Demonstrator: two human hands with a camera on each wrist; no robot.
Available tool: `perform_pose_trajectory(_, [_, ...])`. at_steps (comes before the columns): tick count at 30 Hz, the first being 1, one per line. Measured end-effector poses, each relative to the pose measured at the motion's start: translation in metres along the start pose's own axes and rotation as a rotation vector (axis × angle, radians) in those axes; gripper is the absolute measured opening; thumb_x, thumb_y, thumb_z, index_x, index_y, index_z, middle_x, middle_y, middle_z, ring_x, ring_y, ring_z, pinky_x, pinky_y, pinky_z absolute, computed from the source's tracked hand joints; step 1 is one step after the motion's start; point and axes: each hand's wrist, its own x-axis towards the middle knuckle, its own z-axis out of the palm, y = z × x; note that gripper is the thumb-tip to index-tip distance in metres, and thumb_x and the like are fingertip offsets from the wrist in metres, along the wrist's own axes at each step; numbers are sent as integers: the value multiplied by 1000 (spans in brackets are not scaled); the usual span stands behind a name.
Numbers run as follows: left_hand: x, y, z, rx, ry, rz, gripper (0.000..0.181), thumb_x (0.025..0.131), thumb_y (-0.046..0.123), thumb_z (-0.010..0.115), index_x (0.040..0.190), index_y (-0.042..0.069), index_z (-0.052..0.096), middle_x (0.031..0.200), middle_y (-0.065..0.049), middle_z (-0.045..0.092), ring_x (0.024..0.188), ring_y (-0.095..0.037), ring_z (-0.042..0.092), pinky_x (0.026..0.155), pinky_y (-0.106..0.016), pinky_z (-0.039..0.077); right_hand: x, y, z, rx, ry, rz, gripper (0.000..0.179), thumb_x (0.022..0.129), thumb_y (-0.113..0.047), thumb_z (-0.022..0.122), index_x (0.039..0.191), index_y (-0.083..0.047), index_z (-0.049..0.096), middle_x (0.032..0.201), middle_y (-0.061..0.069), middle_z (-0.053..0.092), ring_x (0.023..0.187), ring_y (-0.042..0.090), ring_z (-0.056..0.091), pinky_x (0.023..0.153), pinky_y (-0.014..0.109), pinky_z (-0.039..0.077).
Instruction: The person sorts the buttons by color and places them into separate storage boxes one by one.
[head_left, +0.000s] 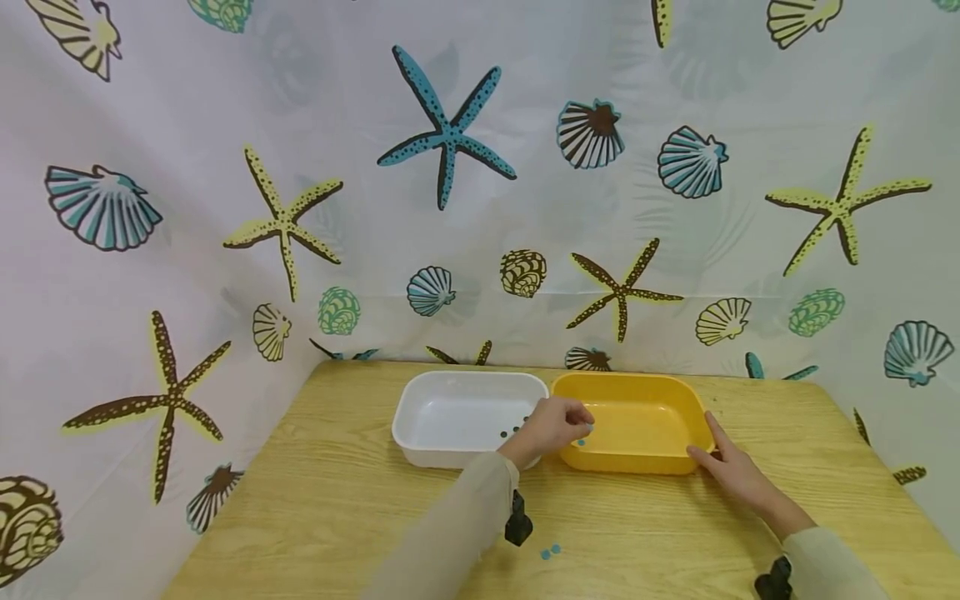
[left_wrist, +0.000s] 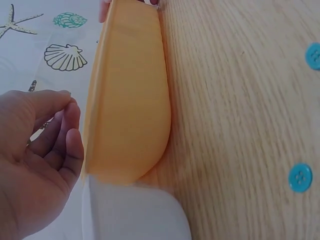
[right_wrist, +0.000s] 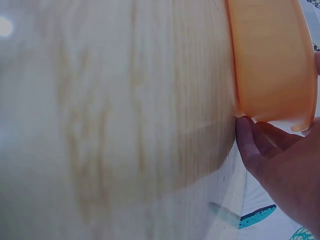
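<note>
In the head view my left hand (head_left: 551, 427) hovers over the left end of a yellow plastic basin (head_left: 678, 463). Its thumb and index finger pinch a small blue button (head_left: 590, 427), which hardly shows in the left wrist view. Another blue button (head_left: 581, 442) lies inside the basin below these fingertips. My right hand (head_left: 738, 475) holds the basin's right end, thumb toward the front corner and fingers along the rim. In the right wrist view, the hand's fingers (right_wrist: 250, 142) press against the basin's outer end wall.
A white basin (head_left: 431, 458) stands against the yellow one on its left, with several dark buttons (head_left: 516, 430) in it. Two blue buttons (head_left: 551, 552) lie on the wooden table (head_left: 315, 492) in front. A shell-patterned curtain (head_left: 525, 208) hangs behind and at both sides.
</note>
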Motion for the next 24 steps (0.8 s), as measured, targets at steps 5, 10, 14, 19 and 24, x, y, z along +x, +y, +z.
perform_pose_trajectory(5, [2,-1,4,-31,29,-18,16,92,14,62,103,4,70,86,4,63,75,-9,57,65,-23,49,1,2,1,-1,-2,4,84,99,-43,44,149,-3,-11,150,34,4,129,50,28,104,62,20])
perform_pose_trajectory(10, [7,-3,7,-65,51,-20,18,93,14,60,106,4,68,87,4,61,76,-10,56,65,-24,48,2,3,1,2,-7,19,85,99,-45,44,149,-5,-12,151,33,4,130,49,27,105,61,19])
perform_pose_trajectory(14, [11,-4,8,-67,67,-11,16,93,14,61,103,4,68,86,3,61,76,-10,56,65,-24,48,2,4,1,-4,-5,27,86,98,-46,44,149,-5,-12,151,33,5,130,48,28,105,61,20])
perform_pose_trajectory(19, [12,-2,7,-51,79,-11,14,93,14,61,100,5,68,87,3,61,77,-11,56,67,-25,48,2,3,1,-4,-5,26,86,99,-46,44,149,-5,-12,151,32,4,129,48,28,105,61,20])
perform_pose_trajectory(24, [16,-2,9,-5,96,4,11,92,14,61,97,8,69,86,2,62,76,-11,57,65,-24,49,1,2,1,-2,-6,19,84,99,-44,43,149,-5,-12,151,33,3,130,49,27,105,61,20])
